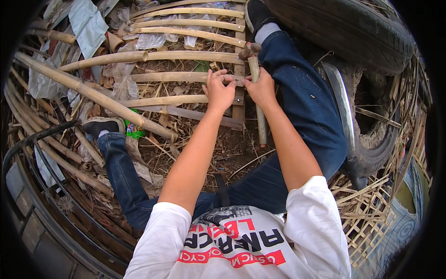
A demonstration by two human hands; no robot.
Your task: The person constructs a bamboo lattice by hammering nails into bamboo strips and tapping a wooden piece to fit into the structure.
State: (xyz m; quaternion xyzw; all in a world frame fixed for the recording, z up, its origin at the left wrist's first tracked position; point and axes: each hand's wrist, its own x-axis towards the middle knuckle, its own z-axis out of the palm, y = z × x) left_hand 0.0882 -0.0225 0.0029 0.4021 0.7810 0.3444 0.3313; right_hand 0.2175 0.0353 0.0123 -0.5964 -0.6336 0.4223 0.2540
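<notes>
Meeting: left hand (219, 89) and right hand (261, 88) at the bamboo slat (176, 77), fingers curled; cannot tell what they grip.
Slat: across the wooden rail (238, 110); uneven pressure could skew it.
Hammer (261, 123): by right hand; a nudge could slide it.

I'm seeing soft, even daylight falling on the bamboo slats (174, 77); the white shirt (320, 223) is showing bright, the tire (344, 32) dark. Fisheye distortion is bending the metal rack (51, 131), and black is swallowing the corners.

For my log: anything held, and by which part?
Cannot be told: left hand and right hand are near the pale, flat bamboo slat; their fingertip grip is unclear.
</notes>
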